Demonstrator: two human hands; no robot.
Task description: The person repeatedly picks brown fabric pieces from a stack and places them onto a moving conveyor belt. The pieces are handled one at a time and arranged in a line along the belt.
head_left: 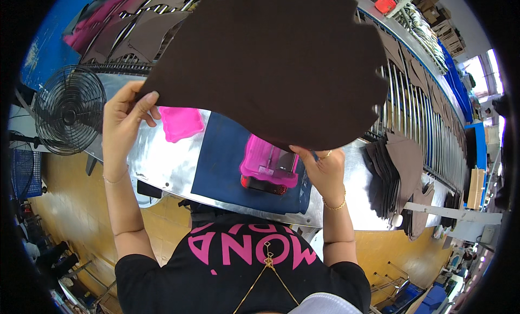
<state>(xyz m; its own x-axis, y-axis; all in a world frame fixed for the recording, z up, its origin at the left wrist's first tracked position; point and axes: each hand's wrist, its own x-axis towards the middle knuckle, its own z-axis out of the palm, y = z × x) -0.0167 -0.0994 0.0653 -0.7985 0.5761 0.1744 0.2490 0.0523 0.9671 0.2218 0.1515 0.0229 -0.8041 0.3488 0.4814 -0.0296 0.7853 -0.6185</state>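
Observation:
A large dark brown cut piece of sheet material [271, 65] is held up in front of me, with notches along its right edge. My left hand [124, 116] pinches its lower left corner between thumb and fingers. At its lower right edge, my right hand [326, 170] grips it with the thumb on the near side; most of the fingers are behind it. Below the piece, a pink tray [250, 170] with small tools in it stands on a blue mat [216, 167], partly covered from view. A smaller pink tray [183, 123] lies near my left hand.
The metal table [176, 170] carries a stack of brown cut pieces [392, 173] at the right. Racks of metal rods [409, 97] holding similar pieces run behind and along the right. A black fan [70, 111] stands at the left, above a blue basket [26, 173].

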